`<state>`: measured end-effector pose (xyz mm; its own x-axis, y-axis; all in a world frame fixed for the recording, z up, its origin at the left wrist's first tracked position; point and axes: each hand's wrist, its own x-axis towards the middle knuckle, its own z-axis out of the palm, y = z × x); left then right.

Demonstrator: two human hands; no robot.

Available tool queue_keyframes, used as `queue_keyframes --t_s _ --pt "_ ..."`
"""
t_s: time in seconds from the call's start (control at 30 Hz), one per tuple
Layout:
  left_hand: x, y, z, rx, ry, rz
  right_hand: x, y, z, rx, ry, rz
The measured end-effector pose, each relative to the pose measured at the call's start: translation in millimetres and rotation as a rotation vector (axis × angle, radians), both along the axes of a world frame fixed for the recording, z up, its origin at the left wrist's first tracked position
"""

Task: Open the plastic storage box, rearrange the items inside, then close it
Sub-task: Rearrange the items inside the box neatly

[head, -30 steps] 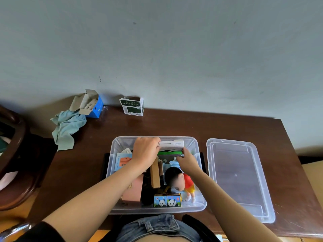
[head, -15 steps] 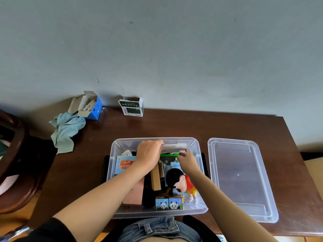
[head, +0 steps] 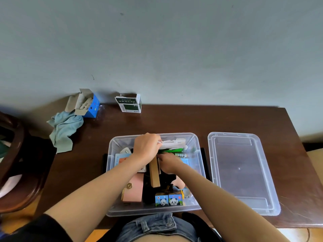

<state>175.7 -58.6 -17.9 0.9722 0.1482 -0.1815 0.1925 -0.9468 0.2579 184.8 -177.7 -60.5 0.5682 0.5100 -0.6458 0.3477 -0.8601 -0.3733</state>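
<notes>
Your left hand point(head: 146, 147) is inside the open storage box point(head: 196, 206), fingers curled onto the white carton point(head: 173, 143) at the far wall. Your right hand point(head: 168, 162) is just near-side of it, low among the items; its fingers are hidden, so you cannot tell whether they grip anything. A green box point(head: 170, 151) lies between the two hands. Toward you from the fingers: brown stick point(head: 154, 173), pink case point(head: 133, 190), panda cubes point(head: 168, 199). The lid point(head: 241, 172) lies on the table point(head: 174, 119), right of the box.
</notes>
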Motion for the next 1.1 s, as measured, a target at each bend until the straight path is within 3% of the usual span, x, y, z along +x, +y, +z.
queue_keyframes --t_s 0.2,0.43,0.57,0.8,0.9,1.1 --pt "-1.9 -5.4 -2.6 0.045 -0.043 0.038 6.1 -3.5 1.8 -0.058 0.089 0.024" --pt "-14.2 2.6 -8.0 -0.019 -0.116 0.042 4.1 -17.6 22.2 0.143 0.105 -0.111" --pt "-27.4 10.7 -0.1 -0.094 -0.131 0.06 4.0 -45.1 35.0 0.148 0.028 -0.214" --pt "-44.0 10.7 3.4 -0.103 0.073 -0.023 -7.4 -48.9 40.1 -0.031 0.062 0.053" --pt "-45.2 13.7 3.0 -0.148 0.138 0.004 -14.5 -44.8 38.2 -0.124 -0.01 0.134" --pt "-50.2 22.6 -2.6 -0.202 0.159 0.001 -10.4 -52.5 55.6 0.037 -0.198 0.043"
